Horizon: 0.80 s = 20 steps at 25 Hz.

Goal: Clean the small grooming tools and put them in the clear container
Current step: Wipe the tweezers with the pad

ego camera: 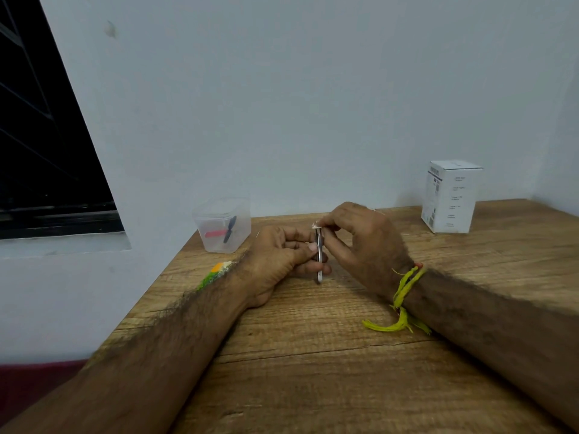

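My left hand (279, 261) grips a slim silver grooming tool (319, 274), likely a nail clipper, held on edge above the wooden table (313, 355). My right hand (360, 242) pinches a small white scrap (315, 226), perhaps tissue, against the tool's upper end. A clear plastic container (223, 225) stands at the table's far left corner, just left of my left hand. Inside it lie a pink tool (216, 234) and a black tool (230, 229).
A white cardboard box (449, 197) stands at the back right by the wall. An orange, white and green object (216, 272) lies near the table's left edge, partly hidden by my left forearm. A dark window is at far left.
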{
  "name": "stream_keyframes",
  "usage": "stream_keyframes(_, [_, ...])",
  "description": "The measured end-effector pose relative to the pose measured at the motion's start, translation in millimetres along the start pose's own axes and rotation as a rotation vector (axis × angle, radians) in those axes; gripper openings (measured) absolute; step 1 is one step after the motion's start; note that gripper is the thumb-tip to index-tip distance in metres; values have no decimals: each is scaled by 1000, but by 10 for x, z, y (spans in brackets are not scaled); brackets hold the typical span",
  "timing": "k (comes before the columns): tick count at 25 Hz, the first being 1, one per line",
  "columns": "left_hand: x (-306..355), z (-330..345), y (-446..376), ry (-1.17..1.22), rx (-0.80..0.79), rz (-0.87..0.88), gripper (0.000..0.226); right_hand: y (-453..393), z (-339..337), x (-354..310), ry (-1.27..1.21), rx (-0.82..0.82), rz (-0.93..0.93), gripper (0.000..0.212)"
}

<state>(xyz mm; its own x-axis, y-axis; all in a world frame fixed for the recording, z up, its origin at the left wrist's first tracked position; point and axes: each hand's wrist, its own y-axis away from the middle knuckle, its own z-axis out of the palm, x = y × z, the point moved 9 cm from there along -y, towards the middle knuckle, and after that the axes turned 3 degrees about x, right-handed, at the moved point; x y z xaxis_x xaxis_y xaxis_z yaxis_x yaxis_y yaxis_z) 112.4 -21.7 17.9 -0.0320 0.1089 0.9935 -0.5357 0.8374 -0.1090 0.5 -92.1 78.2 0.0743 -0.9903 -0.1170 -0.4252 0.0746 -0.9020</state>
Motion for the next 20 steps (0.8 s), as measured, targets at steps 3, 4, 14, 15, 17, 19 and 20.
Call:
stream_keyframes(3, [-4, -11, -8, -3, 0, 3, 15, -1, -8, 26, -24, 15, 30, 8])
stream_keyframes(4, [-5, -18, -11, -6, 0, 3, 15, -5, -3, 15, -36, 15, 28, 7])
stream_keyframes(14, [-25, -2, -20, -20, -1, -9, 18, -1, -11, -2, -36, -1, -4, 8])
stream_keyframes(15, [-22, -12, -18, -15, 3, -8, 18, -2, -13, -3, -37, 2, -4, 8])
stream_keyframes(17, [-24, -32, -27, -9, 10, -12, 17, -6, -3, -25, -39, -7, -14, 9])
stream_keyframes(19, [-35, -20, -32, -15, 8, -22, 17, -4, 3, -36, -44, -20, -19, 11])
stream_keyframes(20, [-40, -17, -30, -16, 6, -23, 17, -5, -2, -31, -46, -18, -17, 11])
